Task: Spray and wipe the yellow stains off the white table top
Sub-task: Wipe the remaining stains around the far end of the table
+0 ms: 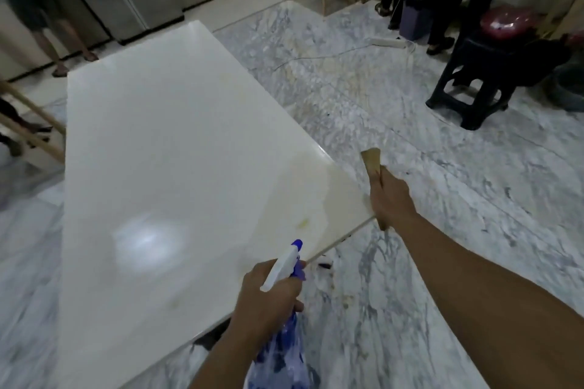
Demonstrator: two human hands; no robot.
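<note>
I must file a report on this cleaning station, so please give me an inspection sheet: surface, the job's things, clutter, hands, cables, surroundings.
Surface: white table top, glossy, with a yellow stain near the right corner.
Job's things: spray bottle, blue and white, nozzle aimed over the table; brownish cloth, held off the table's edge.
Clutter: nothing seen on the table top.
Hands: left hand grips the spray bottle; right hand grips the cloth.
Cables: power strip with a thin cable lying on the floor.
Surroundings: marble floor, black stool, people standing at the far side.
</note>
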